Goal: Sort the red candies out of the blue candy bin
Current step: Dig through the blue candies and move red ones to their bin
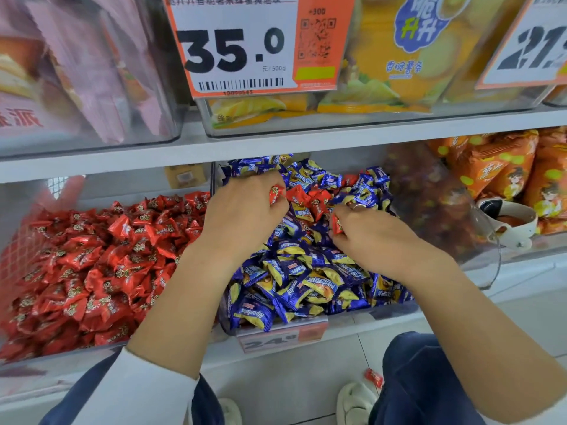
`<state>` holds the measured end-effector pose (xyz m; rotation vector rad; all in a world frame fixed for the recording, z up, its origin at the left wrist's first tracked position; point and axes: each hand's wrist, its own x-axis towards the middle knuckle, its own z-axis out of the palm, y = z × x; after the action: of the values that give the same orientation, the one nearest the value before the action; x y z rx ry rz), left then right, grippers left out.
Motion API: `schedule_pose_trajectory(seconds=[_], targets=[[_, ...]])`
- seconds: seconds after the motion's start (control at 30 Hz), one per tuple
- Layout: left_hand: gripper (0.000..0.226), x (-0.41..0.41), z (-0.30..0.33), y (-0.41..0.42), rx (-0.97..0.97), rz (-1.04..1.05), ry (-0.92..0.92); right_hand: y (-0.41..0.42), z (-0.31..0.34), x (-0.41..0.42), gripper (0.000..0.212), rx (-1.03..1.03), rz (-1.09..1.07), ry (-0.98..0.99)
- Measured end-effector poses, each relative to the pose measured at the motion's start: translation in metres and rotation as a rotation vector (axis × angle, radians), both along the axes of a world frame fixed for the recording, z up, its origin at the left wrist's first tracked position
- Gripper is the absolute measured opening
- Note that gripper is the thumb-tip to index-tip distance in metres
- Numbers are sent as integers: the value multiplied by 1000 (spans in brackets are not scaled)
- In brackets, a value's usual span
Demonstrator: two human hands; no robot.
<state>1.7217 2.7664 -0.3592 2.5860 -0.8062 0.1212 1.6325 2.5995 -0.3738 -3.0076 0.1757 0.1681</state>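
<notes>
Two hands are working inside the blue bin (352, 317) on a shop shelf, each pinching one red candy: the left hand (245, 213) is holding its candy (276, 193) at the fingertips near the bin's back, and the right hand (374, 237) is gripping another (337, 223) at the bin's middle. More red candies (310, 197) are lying in a cluster between the hands, toward the back of the bin, mixed among the blue candies (306, 280). The red bin (18, 256) is standing just left of the blue bin, already heaped. One stray candy (374, 378) is lying on the floor below the blue bin, beside a shoe (356, 400). Doing this step well likely means lifting each pinched wrapper clear without dragging blue ones along, carrying both over the dividing wall, and releasing them low so none are bouncing out.
</notes>
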Motion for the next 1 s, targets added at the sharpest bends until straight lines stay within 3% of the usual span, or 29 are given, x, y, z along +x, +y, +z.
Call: schedule_pose_trajectory(seconds=[0.17, 0.33, 0.53, 0.67, 0.9, 1.0], targets=[[25, -5, 4, -18, 71, -38, -102, -12, 10, 15, 23, 289, -174, -213], [34, 1, 1, -33, 164, -58, -105, -8, -3, 34, 29, 328, -133, -68], [42, 3, -12, -42, 252, -95, -54, -10, -5, 45, 45, 254, -52, 51], [38, 5, -16, -41, 265, -64, -103, -11, -12, 48, 37, 202, -53, 87], [41, 3, -18, -38, 187, -63, -99, 2, -29, 36, 35, 16, -32, -116], [46, -2, -14, -35, 111, -54, -106, 4, -35, 33, 33, 32, -81, -183]])
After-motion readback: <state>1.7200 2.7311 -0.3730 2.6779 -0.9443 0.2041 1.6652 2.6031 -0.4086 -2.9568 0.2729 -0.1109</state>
